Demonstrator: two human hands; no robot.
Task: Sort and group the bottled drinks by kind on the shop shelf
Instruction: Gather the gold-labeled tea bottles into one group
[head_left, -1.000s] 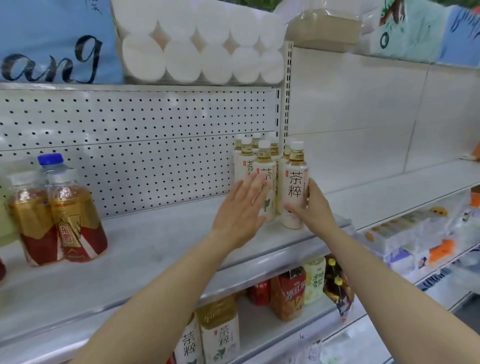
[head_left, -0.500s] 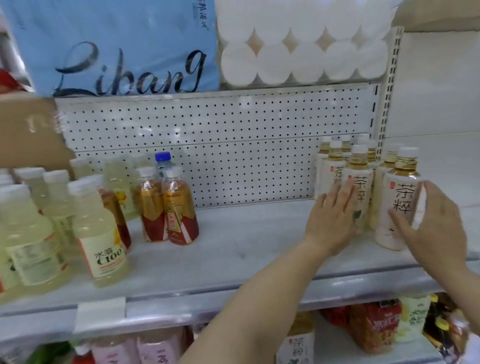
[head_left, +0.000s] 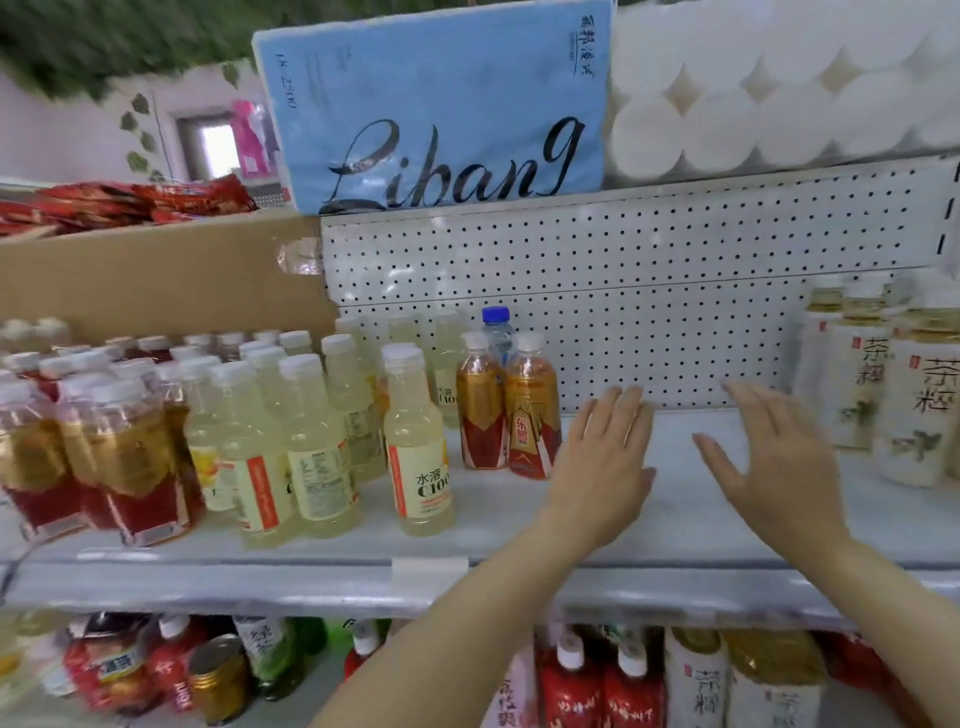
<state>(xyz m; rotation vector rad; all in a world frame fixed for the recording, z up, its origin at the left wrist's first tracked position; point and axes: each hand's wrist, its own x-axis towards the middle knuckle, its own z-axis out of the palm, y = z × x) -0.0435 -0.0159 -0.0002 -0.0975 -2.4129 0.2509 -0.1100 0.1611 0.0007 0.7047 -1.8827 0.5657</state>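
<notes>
Bottled drinks (head_left: 415, 441) on shelf (head_left: 675, 525); left hand (head_left: 602, 462) and right hand (head_left: 774, 467) apart, fingers spread, holding nothing

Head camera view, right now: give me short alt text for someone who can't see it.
Two open hands, left hand and right hand, hover over a bare stretch of shop shelf, holding nothing. Red-and-gold bottles and pale C100 bottles stand to the left, white tea bottles to the right.

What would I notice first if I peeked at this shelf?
Two open hands, the left hand and right hand, hover over a bare patch of the shelf. Pale yellow bottles crowd its left side, and a big blue pack sits on top.
</notes>
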